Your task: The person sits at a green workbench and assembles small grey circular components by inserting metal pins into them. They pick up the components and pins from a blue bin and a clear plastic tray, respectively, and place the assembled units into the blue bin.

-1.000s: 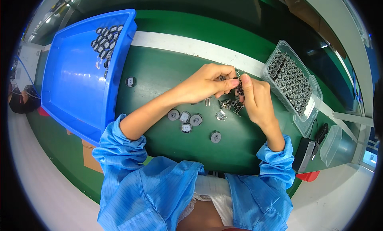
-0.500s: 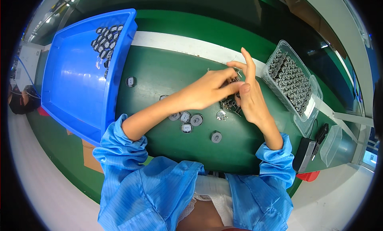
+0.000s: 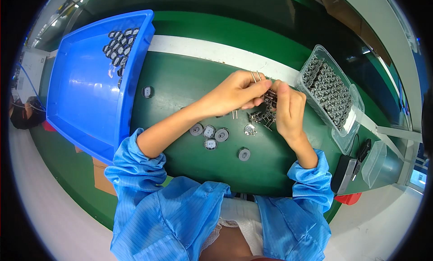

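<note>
My left hand (image 3: 241, 92) is closed, thumb pressed to the fingers. Thin metal pins (image 3: 256, 76) stick out above it, and more prongs show below its palm. My right hand (image 3: 291, 107) is closed too, its fingertips pinching small metal pronged parts (image 3: 270, 98) against the left thumb. How many parts lie inside the fingers is hidden. Just under the hands sits a heap of similar metal pronged parts (image 3: 257, 117). A single round silvery part (image 3: 250, 130) lies beside the heap. Grey round pieces (image 3: 221, 135) form a small group left of it, and another grey disc (image 3: 244, 154) sits nearer.
At left stands a large blue tray (image 3: 85, 121) with several dark round pieces (image 3: 121, 44) in its far right corner. A clear plastic box (image 3: 315, 96) full of metal parts stands at right. Near it are a black device (image 3: 344, 173) and a clear lid (image 3: 375, 164).
The right hand's fingers, spread and raised before, have curled in to pinch the metal parts. My left hand has shifted slightly left, and pins now show above and below it.
</note>
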`<state>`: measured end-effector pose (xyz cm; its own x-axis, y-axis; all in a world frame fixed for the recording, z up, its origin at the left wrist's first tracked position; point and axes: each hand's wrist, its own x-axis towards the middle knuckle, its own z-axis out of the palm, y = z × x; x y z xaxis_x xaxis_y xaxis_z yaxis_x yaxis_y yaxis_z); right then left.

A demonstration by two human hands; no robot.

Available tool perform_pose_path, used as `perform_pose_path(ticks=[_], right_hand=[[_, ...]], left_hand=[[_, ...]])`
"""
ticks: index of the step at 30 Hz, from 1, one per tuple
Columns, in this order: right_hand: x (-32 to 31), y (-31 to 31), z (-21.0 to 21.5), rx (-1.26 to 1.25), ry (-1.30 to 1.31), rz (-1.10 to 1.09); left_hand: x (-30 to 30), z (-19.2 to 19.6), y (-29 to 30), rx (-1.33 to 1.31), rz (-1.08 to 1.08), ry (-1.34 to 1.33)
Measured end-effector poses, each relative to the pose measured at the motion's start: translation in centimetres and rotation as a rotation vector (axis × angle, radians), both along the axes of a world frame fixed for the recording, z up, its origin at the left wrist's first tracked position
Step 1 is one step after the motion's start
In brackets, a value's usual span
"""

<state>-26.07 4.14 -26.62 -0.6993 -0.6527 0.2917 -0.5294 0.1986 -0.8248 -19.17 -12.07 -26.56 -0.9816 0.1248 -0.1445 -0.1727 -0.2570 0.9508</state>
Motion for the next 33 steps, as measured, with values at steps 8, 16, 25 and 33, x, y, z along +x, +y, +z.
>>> perform_pose_path(ticks=[8, 16, 25, 33], right_hand=[[-0.3, 0.2, 0.1, -0.253, -0.589, 0.049], [0.5, -0.7, 1.7, 0.089, -0.083, -0.091], [1.4, -0.7, 0.5, 0.032, 0.025, -0.126], [1.3, -1.2, -0.2, -0.185, 0.046, -0.190]], left_hand=[[0.0, -0.2, 0.1, 0.166, -0.062, -0.025], [-0.1, -0.7, 0.2, -0.155, -0.050, -0.115], [0.8, -0.3, 1.0, -0.330, -0.042, 0.122], [0.5, -0.5, 1.3, -0.179, 0.019, 0.153]])
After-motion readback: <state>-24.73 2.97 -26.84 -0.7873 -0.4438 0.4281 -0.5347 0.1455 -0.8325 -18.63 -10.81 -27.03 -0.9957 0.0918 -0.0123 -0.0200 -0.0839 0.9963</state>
